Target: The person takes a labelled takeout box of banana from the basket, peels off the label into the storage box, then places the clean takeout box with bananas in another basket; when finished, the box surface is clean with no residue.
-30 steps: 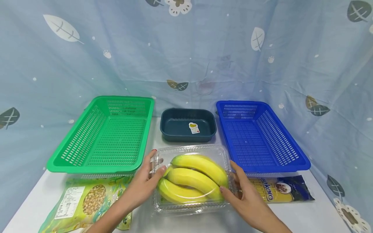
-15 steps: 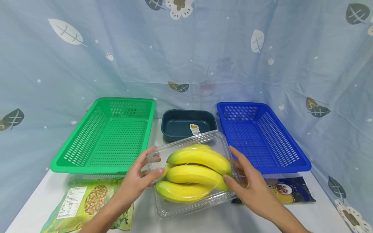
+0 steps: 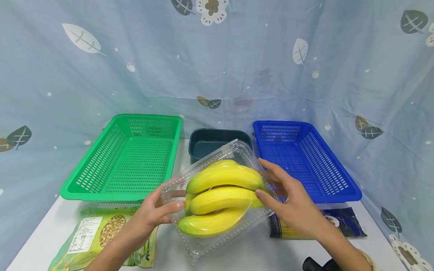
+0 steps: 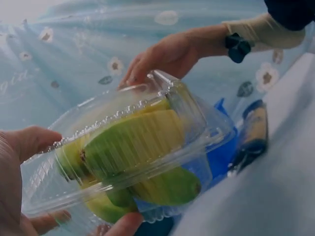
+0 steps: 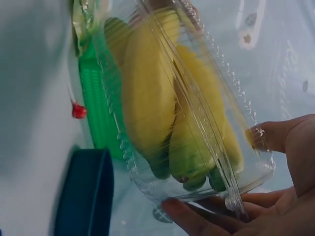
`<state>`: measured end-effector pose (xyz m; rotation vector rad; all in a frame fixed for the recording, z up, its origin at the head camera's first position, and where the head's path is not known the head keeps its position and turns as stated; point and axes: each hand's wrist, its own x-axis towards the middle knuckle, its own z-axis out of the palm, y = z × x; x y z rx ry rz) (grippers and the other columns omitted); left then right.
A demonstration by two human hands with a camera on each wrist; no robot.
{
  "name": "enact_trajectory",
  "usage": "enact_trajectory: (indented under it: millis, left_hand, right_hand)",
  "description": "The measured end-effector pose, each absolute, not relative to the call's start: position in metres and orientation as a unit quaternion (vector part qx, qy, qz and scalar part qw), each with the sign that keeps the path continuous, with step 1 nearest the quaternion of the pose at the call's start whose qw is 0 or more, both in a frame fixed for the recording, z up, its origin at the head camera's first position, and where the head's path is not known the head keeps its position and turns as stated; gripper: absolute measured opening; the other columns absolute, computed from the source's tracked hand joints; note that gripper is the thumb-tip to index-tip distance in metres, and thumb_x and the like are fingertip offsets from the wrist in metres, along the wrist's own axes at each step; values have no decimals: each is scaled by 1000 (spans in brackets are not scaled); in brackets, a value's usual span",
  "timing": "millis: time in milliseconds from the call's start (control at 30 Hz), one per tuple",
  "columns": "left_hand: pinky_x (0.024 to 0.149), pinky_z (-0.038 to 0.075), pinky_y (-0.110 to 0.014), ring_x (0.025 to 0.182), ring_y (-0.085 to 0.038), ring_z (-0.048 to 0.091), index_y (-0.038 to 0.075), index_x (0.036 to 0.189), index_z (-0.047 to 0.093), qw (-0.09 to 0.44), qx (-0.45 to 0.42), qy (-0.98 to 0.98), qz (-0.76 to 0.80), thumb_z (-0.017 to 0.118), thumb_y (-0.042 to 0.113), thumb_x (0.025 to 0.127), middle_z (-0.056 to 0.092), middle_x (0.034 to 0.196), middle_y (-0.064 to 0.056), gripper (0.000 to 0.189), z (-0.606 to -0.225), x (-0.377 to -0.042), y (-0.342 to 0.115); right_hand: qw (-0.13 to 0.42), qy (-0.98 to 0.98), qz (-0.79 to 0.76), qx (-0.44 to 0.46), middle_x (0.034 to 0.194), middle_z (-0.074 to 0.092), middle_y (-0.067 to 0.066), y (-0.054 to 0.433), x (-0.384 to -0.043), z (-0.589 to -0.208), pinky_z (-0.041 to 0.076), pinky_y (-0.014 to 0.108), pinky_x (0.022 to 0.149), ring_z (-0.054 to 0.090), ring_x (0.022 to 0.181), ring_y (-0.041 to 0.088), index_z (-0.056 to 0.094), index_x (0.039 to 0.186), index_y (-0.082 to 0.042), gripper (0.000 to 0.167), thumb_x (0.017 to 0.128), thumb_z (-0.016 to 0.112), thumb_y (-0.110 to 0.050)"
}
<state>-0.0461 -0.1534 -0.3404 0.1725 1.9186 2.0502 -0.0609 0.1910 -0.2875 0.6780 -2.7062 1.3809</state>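
A clear plastic clamshell box (image 3: 203,246) is held up above the table, tilted with its right end higher. Inside it lie several yellow bananas (image 3: 223,199) with greenish ends. My left hand (image 3: 150,212) grips the box's left end, thumb on top and fingers underneath, as the left wrist view shows. The right hand (image 3: 288,195) holds the opposite end, its thumb on the lid and its other fingers beneath, seen also in the right wrist view. Through the plastic, the box's upper corner partly covers a dark teal tray (image 3: 200,145) behind it.
A green basket (image 3: 173,158) stands at the back left, a blue basket (image 3: 332,158) at the back right. In front of them lie a green bag of beans or kernels (image 3: 81,237) and a yellow and navy packet (image 3: 349,222). A patterned curtain (image 3: 152,56) hangs behind the white table (image 3: 251,252).
Both hands have raised the box slightly and turned it anticlockwise, its right end going up. The box now covers more of the teal tray, and the tray's banana sticker is no longer plainly seen.
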Motion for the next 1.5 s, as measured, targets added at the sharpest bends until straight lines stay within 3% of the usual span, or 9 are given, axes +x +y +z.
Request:
enact_trajectory:
  millis: [433, 833, 1100, 1500]
  left_hand:
    - [80, 59, -45, 111, -32, 63, 14, 156, 26, 123, 38, 646, 752, 59, 16, 98, 42, 145, -27, 67, -339, -39, -168]
    - [71, 57, -42, 118, -22, 60, 13, 156, 22, 69, 19, 650, 756, 53, 17, 102, 52, 140, -18, 61, -337, -33, -183]
    - [72, 58, -40, 118, -26, 59, 14, 149, 37, 33, 34, 640, 767, 48, 13, 105, 52, 136, -15, 45, -337, -33, -194]
    - [77, 58, -42, 118, -23, 59, 14, 150, 33, 11, 33, 647, 762, 46, 13, 106, 50, 137, -11, 46, -337, -37, -214]
  right_hand:
    - [14, -857, 418, 302, 138, 59, 5, 172, -91, -264, 56, 37, 89, 59, 123, 24, 40, 153, -20, 63, 97, 69, -20]
    - [50, -880, 388, 268, 122, 67, 3, 144, -113, -249, 56, 44, 87, 63, 114, 24, 55, 142, -15, 53, 94, 72, -29]
    - [35, -886, 393, 244, 128, 64, 4, 123, -125, -246, 50, 46, 98, 59, 119, 24, 59, 137, -15, 48, 95, 70, -36]
    - [15, -854, 446, 267, 139, 58, 8, 101, -143, -251, 45, 43, 104, 55, 127, 26, 55, 141, -10, 48, 97, 65, -27]
